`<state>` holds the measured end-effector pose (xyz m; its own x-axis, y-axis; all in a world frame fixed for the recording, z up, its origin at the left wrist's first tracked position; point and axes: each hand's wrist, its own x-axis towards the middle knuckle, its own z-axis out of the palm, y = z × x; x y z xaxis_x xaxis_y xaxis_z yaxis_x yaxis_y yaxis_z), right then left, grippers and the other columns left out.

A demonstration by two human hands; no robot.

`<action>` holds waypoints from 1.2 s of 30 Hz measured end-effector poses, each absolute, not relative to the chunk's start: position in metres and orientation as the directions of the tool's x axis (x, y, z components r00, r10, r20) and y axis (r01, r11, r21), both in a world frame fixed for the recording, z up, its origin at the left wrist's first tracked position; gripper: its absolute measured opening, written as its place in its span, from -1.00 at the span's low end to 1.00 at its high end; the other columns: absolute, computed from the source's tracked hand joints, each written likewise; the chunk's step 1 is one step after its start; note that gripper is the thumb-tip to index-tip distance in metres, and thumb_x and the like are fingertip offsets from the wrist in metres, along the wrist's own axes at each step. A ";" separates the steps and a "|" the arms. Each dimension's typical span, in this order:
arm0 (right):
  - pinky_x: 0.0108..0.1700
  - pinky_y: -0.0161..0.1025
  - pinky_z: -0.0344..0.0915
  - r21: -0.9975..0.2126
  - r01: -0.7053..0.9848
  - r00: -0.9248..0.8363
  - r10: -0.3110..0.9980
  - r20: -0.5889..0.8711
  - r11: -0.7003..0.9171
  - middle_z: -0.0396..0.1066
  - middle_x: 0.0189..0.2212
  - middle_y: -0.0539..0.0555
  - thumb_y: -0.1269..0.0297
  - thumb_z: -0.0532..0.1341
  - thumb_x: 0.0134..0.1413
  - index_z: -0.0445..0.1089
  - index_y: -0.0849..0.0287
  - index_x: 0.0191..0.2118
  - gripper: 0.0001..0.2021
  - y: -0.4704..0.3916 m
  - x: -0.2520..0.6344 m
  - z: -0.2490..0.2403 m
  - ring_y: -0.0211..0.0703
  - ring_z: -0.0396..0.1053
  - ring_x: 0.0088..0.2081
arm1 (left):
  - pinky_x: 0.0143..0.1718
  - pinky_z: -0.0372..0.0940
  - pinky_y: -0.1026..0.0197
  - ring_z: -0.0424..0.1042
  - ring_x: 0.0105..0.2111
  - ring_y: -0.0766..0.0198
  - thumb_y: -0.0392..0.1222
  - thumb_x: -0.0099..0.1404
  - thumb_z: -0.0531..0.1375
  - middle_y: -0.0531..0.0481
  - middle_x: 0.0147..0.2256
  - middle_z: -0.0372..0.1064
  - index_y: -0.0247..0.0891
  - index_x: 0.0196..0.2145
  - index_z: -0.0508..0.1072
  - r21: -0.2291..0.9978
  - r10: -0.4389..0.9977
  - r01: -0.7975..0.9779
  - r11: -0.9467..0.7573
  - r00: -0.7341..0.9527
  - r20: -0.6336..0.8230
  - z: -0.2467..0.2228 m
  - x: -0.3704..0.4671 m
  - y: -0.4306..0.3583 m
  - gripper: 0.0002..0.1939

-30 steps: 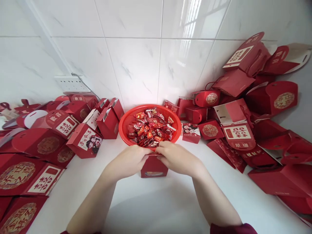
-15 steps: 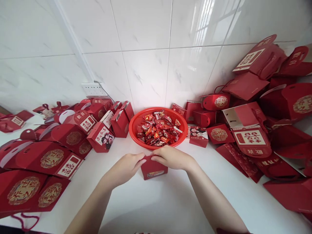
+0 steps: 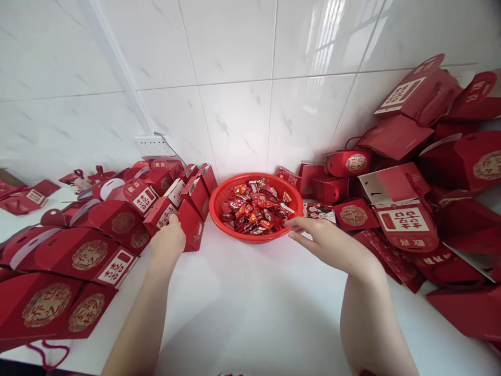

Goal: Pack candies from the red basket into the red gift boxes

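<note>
From where I stand, rows of red gift boxes (image 3: 90, 256) fill the counter well left of the basket, with a dark red cord (image 3: 52, 356) lying by the nearest ones. The left hand (image 3: 168, 243) is to the left of the basket too, its fingers at the upper left edge of a small red box (image 3: 191, 230). I cannot tell whether they grip it or only touch it. That box stands upright between the left hand and the basket, in front of some tall red boxes (image 3: 200, 196) and beside a printed box (image 3: 159, 213), which the hand partly covers.

The red basket (image 3: 256, 238) sits against the wall side, heaped with wrapped sweets (image 3: 256, 206). At its right rim hovers the right hand (image 3: 321, 238), empty, thumb and fingers a little apart, with the small red box well off to its left. Behind this hand is a picture box (image 3: 319, 211); farther right of the basket, a jumbled pile of red boxes (image 3: 407, 222) climbs the wall.

The counter (image 3: 254, 313) is smooth and white, shadowed in front of the basket. Behind it rises a glossy tiled wall (image 3: 235, 47), with a socket panel (image 3: 154, 146) left of the basket.
</note>
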<state>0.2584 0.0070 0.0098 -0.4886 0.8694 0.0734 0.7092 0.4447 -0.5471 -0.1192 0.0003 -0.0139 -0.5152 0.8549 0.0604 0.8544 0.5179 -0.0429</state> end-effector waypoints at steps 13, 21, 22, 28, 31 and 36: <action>-0.08 -0.14 0.33 -0.520 0.785 -0.405 0.914 -0.020 0.336 0.54 -0.12 0.17 0.20 0.13 0.29 0.38 0.10 0.08 -0.70 0.016 0.263 0.003 0.09 0.48 -0.09 | -0.17 0.32 -0.18 0.48 -0.06 -0.30 -0.16 0.43 -0.23 -0.50 -0.06 0.43 -0.32 0.12 0.24 -0.021 0.850 0.851 0.525 -0.525 -0.027 -0.003 -0.133 0.018 -0.55; -0.09 -0.16 0.32 -0.501 0.820 -0.333 0.943 -0.023 0.277 0.54 -0.13 0.15 0.22 0.13 0.30 0.33 0.06 0.15 -0.66 0.026 0.272 -0.004 0.08 0.49 -0.09 | -0.17 0.30 -0.19 0.46 -0.05 -0.35 -0.15 0.39 -0.15 -0.56 -0.04 0.41 -0.32 0.20 0.20 0.033 0.824 0.823 0.567 -0.566 -0.034 -0.007 -0.146 0.025 -0.51; -0.09 -0.16 0.32 -0.498 0.824 -0.326 0.945 -0.027 0.270 0.54 -0.13 0.16 0.22 0.14 0.29 0.32 0.07 0.16 -0.65 0.028 0.273 -0.005 0.09 0.48 -0.08 | -0.18 0.31 -0.18 0.46 -0.05 -0.34 -0.14 0.40 -0.16 -0.55 -0.04 0.41 -0.32 0.19 0.21 0.039 0.828 0.827 0.560 -0.559 -0.036 -0.008 -0.148 0.027 -0.52; -0.11 -0.13 0.32 -0.476 0.848 -0.307 0.949 -0.079 0.235 0.51 -0.08 0.22 0.20 0.08 0.31 0.31 0.10 0.16 -0.65 0.035 0.274 -0.008 0.12 0.47 -0.06 | -0.18 0.31 -0.14 0.46 -0.06 -0.30 -0.08 0.44 -0.26 -0.51 -0.08 0.43 -0.36 0.14 0.23 0.048 0.839 0.837 0.544 -0.544 -0.031 -0.011 -0.154 0.032 -0.50; -0.09 -0.13 0.32 -0.487 0.839 -0.319 0.945 -0.076 0.245 0.51 -0.09 0.21 0.20 0.07 0.32 0.28 0.10 0.18 -0.63 0.036 0.275 -0.011 0.10 0.47 -0.06 | -0.16 0.32 -0.16 0.45 -0.05 -0.27 0.00 0.46 -0.27 -0.47 -0.05 0.41 -0.32 0.17 0.21 0.023 0.856 0.856 0.517 -0.517 -0.002 -0.010 -0.149 0.023 -0.46; -0.08 -0.13 0.31 -0.505 0.827 -0.321 0.945 -0.069 0.245 0.51 -0.09 0.21 0.18 0.07 0.31 0.29 0.11 0.16 -0.64 0.042 0.272 -0.019 0.08 0.46 -0.05 | -0.10 0.32 -0.17 0.25 0.10 -0.33 0.11 0.44 -0.18 -0.49 0.08 0.25 -0.39 0.24 0.19 -0.096 0.868 0.908 0.408 -0.353 0.349 0.010 -0.122 0.003 -0.37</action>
